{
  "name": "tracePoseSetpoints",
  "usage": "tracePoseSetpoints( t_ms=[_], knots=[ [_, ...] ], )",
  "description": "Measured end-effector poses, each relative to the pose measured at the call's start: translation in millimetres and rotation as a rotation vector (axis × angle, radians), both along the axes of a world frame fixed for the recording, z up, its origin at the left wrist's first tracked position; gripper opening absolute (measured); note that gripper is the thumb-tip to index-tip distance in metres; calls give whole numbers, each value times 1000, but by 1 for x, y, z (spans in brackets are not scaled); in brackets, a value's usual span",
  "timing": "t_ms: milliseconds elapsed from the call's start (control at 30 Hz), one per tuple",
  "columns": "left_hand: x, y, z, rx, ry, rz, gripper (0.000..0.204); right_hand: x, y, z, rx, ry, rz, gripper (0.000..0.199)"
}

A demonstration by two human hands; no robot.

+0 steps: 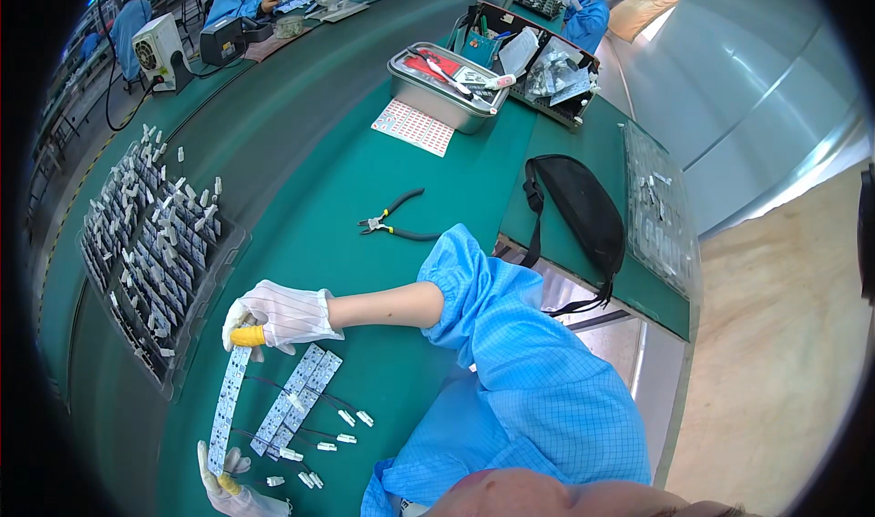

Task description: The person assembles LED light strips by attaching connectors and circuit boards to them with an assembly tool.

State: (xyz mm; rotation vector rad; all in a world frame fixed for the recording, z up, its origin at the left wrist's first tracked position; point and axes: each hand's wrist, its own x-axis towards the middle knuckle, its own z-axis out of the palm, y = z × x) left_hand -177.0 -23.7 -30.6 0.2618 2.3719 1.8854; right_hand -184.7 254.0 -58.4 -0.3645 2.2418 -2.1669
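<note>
Head view: pliers [394, 222] beyond right hand [278, 315]

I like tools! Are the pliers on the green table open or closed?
Open. The pliers lie flat on the green table, their two dark handles spread apart, away from both gloved hands.

Long green workbench [301, 152] curving toward 12 o'clock, pale grey floor [729, 79] at 2 o'clock, tan board [775, 335] at 4 o'clock, bright overhead light.
</note>
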Motion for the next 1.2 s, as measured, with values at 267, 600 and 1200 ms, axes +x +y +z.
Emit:
tracePoseSetpoints(
  t_ms=[267,600,1200],
  knots=[
    [-31,-27,-56,117,24,49,46,-1,6,5,198,18,4,42],
    [-13,-21,-15,-377,498,-133,31,39,86,107,621,486,-470,59],
    [-22,-32,-62,272,67,-25,55,20,204,127,-19,648,-1009,69]
  ],
)
